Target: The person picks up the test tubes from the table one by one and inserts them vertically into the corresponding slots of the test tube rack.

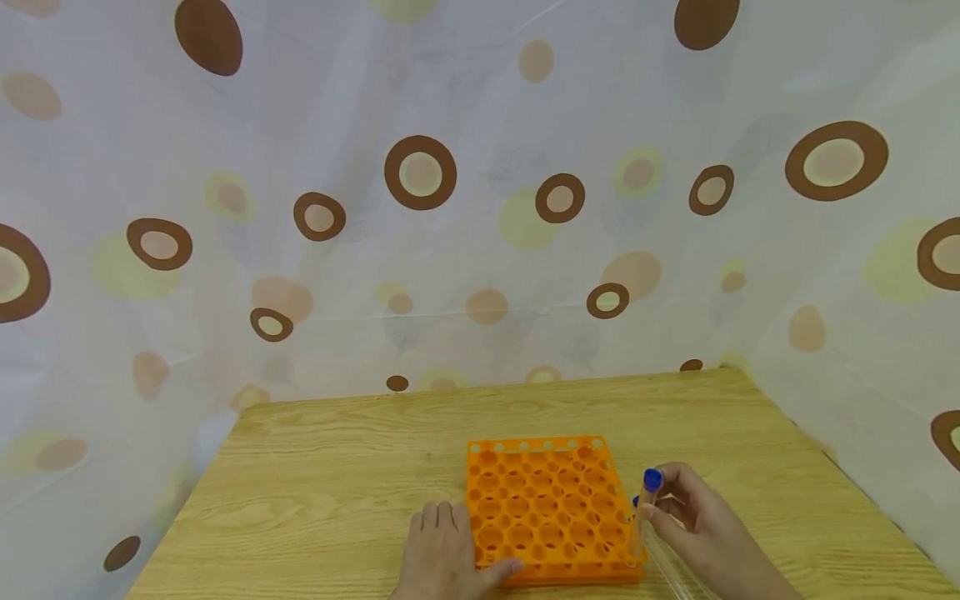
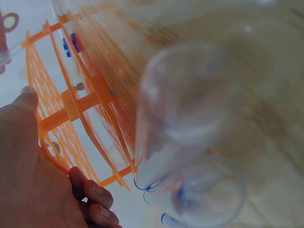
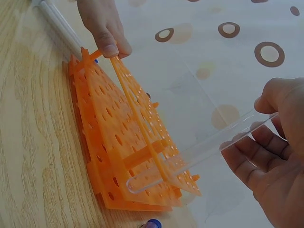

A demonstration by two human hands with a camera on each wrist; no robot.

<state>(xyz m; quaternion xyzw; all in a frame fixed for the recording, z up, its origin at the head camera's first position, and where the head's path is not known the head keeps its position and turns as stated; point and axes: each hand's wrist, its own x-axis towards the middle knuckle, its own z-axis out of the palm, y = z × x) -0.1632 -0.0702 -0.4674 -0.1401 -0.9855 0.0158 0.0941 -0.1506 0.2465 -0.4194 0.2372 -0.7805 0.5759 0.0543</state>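
An orange test tube rack with several rows of round holes stands on the table. My left hand grips its near left corner, thumb over the front edge and fingers along the left side. My right hand pinches a clear test tube with a blue cap. That tube is slightly tilted, and its rounded lower end lies at the rack's near right corner. In the right wrist view the lower end shows below the rack's top plate. Whether it passes through a hole, I cannot tell.
Clear tubes lie on the table beside the rack, partly behind my right hand. Large blurred clear tubes fill the front of the left wrist view. A spotted curtain surrounds the wooden table at the back and sides.
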